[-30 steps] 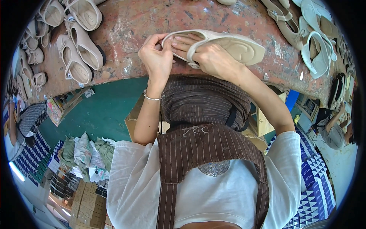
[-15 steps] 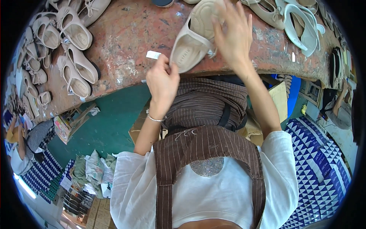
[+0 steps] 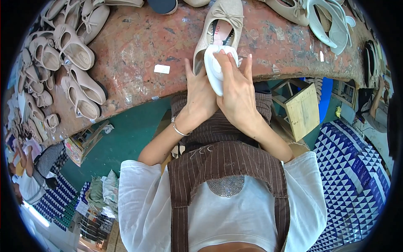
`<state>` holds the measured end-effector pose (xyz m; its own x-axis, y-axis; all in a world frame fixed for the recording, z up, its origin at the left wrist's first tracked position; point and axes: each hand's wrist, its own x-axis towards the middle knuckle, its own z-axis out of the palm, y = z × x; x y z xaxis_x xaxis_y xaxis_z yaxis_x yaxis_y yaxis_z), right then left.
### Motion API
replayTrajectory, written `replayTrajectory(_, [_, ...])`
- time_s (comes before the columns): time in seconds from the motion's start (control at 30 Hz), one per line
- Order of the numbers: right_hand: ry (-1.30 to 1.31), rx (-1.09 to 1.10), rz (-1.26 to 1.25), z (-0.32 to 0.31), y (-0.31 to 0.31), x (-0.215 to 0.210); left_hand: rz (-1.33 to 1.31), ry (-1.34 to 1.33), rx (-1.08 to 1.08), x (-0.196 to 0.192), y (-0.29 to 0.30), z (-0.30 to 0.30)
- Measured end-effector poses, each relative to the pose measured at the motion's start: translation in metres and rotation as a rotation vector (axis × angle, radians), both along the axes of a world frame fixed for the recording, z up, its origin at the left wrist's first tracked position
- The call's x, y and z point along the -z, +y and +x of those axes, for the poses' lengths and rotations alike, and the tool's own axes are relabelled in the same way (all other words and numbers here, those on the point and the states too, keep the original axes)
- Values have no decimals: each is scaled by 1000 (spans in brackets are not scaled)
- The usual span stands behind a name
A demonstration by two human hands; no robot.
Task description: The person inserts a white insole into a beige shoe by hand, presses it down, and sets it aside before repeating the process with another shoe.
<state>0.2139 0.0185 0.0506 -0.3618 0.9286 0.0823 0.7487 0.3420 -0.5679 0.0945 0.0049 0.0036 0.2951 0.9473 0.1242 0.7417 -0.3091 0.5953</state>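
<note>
Inward swings the right hand (image 3: 238,93) — clasping a white pad (image 3: 213,74), meeting the left hand (image 3: 202,97), grip hidden — over a beige shoe (image 3: 226,10), its pink inside (image 3: 222,32) showing.

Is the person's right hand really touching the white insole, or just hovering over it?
Touching. The head view shows the right hand with fingers laid across the white insole, no gap visible between them.

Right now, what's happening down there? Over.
Right fingers on white insert. Left hand at rear of beige shoe. White slip left of shoe, not in the way.
</note>
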Motion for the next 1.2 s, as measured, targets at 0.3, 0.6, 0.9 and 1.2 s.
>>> replayTrajectory(0.3, [-180, -10, 44, -5, 70, 31, 28, 21, 3, 4, -12, 35])
replayTrajectory(0.6, [-57, -17, 17, 1, 37, 26, -6, 457, -117, 26, -18, 54])
replayTrajectory(0.9, [-153, -36, 194, 8, 74, 34, 46, 284, -80, 17, -21, 48])
replayTrajectory(1.2, [-267, 9, 153, 2, 83, 38, 103, 295, -140, 17, -15, 53])
